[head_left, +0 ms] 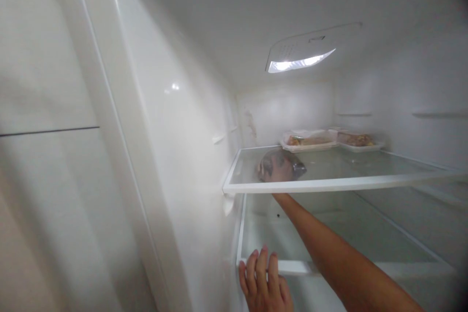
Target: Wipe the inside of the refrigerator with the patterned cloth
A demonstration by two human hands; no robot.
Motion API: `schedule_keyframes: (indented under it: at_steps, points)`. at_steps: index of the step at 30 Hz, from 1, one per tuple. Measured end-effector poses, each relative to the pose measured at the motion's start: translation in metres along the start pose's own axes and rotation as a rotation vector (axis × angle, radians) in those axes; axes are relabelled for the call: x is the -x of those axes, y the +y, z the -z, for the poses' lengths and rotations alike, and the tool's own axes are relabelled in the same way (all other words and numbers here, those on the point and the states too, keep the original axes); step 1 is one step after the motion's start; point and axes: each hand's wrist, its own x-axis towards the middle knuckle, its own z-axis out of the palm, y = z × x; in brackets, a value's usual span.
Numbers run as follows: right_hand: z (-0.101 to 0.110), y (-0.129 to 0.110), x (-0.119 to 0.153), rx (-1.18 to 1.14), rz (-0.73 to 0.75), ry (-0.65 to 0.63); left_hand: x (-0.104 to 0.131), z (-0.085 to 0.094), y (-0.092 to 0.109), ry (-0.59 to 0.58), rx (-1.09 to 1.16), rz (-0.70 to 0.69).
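My right arm reaches between two glass shelves of a fridge, and my right hand (280, 169) shows blurred through the upper shelf (329, 185). It is at a dark bundle in clear plastic (299, 169), under the upper glass toward the left wall; its fingers are mostly hidden. My left hand (261, 278) rests on the front left corner of the lower shelf (292, 267), fingers apart over the white rim, with nothing held in it.
Two wrapped food trays, one on the left (310, 141) and one on the right (356, 141), sit at the back of the upper shelf. A lit lamp (302, 62) is in the ceiling. The white side wall (183, 156) stands at the left.
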Motion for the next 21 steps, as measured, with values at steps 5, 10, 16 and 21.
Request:
schedule_keyframes:
  at_steps: [5, 10, 16, 21]
  points:
    - [-0.008, -0.058, 0.011, 0.044, 0.329, -0.164, 0.000, 0.001, 0.004, 0.006, 0.036, 0.032]
    - [0.009, -0.059, -0.004, 0.130, 0.616, -0.196, -0.002, 0.005, 0.002, -0.015, 0.037, 0.010]
    - [0.009, 0.004, -0.014, 0.196, 0.721, -0.172, -0.004, 0.007, -0.002, -0.040, 0.005, -0.041]
    - [0.019, 0.066, -0.021, 0.193, 0.531, -0.094, -0.005, 0.009, -0.003, -0.063, -0.015, -0.059]
